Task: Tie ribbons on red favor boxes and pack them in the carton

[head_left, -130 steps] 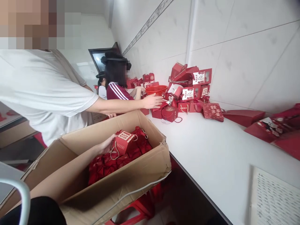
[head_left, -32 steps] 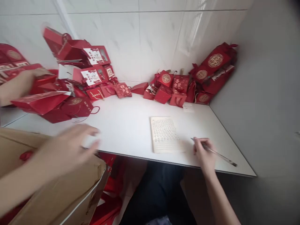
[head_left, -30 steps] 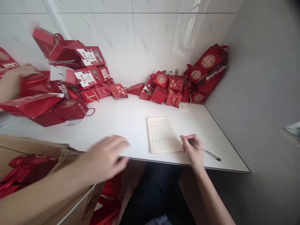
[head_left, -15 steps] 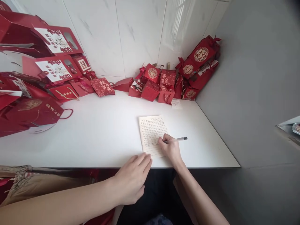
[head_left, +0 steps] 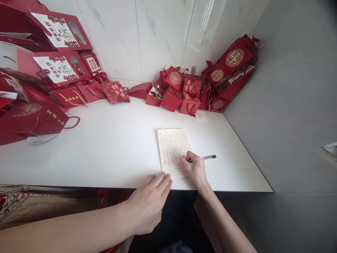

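A lined notepad (head_left: 172,147) lies on the white table (head_left: 105,147), its upper lines filled with rows of handwritten numbers. My right hand (head_left: 196,170) grips a pen (head_left: 207,158) with a clear barrel and dark end, resting on the lower right of the page. The pen's tip is hidden by my fingers. My left hand (head_left: 151,202) lies at the table's front edge, fingers stretched out and fingertips at the notepad's lower left corner. Blank lines show at the bottom of the page.
Red gift boxes (head_left: 172,100) line the tiled wall at the back. Bigger red boxes and bags (head_left: 60,68) are stacked on the left. A small white paper (head_left: 201,116) lies before the back boxes. A grey panel (head_left: 289,105) bounds the right side.
My right hand and pen have shifted slightly right along the line of writing, where another number now shows. The camera view has tilted a little. My left hand stays at the notepad's corner.
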The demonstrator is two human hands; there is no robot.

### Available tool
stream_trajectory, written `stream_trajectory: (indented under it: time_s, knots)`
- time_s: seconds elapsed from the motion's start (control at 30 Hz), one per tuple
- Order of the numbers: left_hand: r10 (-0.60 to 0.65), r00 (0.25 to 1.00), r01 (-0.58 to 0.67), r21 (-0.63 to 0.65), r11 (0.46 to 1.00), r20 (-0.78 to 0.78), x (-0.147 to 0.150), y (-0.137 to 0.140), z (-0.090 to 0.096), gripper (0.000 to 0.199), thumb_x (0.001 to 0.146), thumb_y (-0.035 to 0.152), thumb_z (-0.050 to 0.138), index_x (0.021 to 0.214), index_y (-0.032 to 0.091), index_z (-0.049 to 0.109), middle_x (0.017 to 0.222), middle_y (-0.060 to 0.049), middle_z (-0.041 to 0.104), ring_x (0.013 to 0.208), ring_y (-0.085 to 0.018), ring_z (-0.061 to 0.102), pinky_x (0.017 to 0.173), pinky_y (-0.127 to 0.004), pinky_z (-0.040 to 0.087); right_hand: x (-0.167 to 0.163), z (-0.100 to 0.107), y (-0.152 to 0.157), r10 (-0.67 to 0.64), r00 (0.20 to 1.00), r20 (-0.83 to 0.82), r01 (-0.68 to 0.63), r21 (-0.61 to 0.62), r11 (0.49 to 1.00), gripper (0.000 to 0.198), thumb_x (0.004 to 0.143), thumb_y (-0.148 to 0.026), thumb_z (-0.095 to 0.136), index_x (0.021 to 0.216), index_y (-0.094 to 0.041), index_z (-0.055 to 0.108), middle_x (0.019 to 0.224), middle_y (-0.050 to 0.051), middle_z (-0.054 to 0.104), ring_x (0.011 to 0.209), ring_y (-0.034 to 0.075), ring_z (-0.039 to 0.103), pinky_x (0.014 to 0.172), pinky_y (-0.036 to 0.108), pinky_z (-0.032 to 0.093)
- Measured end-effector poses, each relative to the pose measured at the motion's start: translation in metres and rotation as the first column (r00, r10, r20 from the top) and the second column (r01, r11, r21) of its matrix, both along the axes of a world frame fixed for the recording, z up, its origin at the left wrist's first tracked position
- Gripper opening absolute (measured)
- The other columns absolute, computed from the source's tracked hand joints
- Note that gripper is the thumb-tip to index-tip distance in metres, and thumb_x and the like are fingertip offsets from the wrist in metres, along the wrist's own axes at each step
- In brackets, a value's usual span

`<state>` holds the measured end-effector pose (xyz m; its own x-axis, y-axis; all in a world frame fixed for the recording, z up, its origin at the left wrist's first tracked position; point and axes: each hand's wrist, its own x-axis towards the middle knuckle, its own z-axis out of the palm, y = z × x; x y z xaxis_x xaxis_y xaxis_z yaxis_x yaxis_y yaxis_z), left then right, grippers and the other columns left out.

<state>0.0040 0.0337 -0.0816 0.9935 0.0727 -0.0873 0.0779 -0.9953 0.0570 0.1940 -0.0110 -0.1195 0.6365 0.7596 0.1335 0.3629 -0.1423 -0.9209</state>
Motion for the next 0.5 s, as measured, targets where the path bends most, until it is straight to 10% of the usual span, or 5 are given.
stream_trajectory:
  time_s: [0.5]
  knots:
    - [-0.011,1.0,0.011,-0.015,1.0,-0.002,-0.0002,0.0006,-0.0014,0.06,0.084,0.034,0.039,0.131,-0.003,0.039,0.136,-0.024,0.039,0.126,-0.036,0.034,0.1,-0.045,0.032,0.0,0.0002,0.0009,-0.059,0.998,-0.02,0.06,0.069,0.996,0.032,0.072,-0.03,0.047,0.054,-0.021,0.022,0.05,-0.007,0.021,0.048,0.01,0.021,0.043,0.022,0.02]
